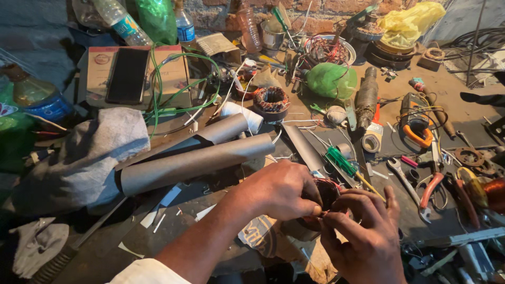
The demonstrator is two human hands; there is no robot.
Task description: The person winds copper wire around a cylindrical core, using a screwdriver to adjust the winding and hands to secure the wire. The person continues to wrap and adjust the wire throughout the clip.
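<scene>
Both hands, left hand (281, 190) and right hand (363, 231), pinch a largely hidden wound coil (326, 192).

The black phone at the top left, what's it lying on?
The flat black phone lies on a brown cardboard box, beside looping green wire. The phone hides the box's top beneath it, and the box's inside cannot be seen.

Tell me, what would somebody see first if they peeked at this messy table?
First the two hands at the bottom middle: the left hand and right hand pinch at a round coil of wire between them. Next, two long grey rolls of paper lie slanting just left of the hands. At the back, a black phone rests on a cardboard box.
</scene>
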